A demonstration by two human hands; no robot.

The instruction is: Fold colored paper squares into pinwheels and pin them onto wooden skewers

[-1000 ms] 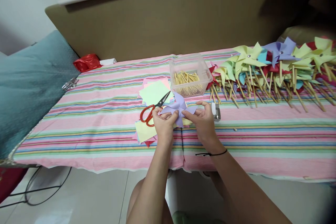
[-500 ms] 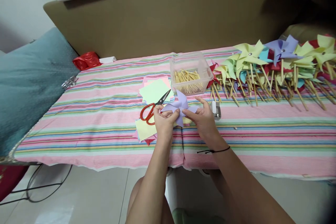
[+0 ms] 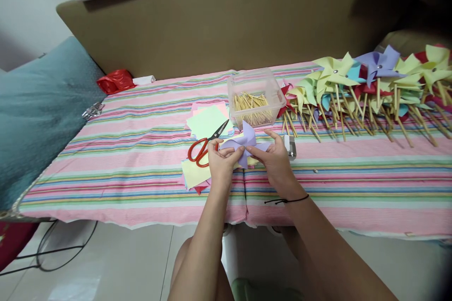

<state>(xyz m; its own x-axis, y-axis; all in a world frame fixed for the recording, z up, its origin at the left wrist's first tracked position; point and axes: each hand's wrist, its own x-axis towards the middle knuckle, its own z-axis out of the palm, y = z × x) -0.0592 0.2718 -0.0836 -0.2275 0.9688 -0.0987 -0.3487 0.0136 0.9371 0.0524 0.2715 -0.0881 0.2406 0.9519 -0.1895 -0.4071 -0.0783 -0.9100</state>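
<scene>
- Striped cloth in pink, green and blue covers the bench, which stands against a tan upholstered panel; pale floor tiles show below its front edge.
- Left hand is pinched shut on the lilac paper pinwheel, thumb and fingers meeting at the folded centre.
- Right hand grips the same pinwheel from the other side, fingers closed on a blade tip near the middle; a thin black band circles that wrist.
- The pinwheel is held just above the bench near its front edge, between the two hands, its blades partly folded inward.
- Red-handled scissors lie just left of the left hand, blades pointing toward the back right, resting on loose paper squares in yellow, green and pink.
- More paper squares sit under the hands at the front, a yellow one sticking out to the left.
- A clear plastic tub of wooden sticks stands just behind the pinwheel.
- A small white and metal object lies beside the right hand; what it is cannot be told.
- Finished pinwheels on sticks, yellow, green, lilac, blue and red, are piled along the right of the bench.
- A red plastic bag lies at the back left, next to a teal cushion.
</scene>
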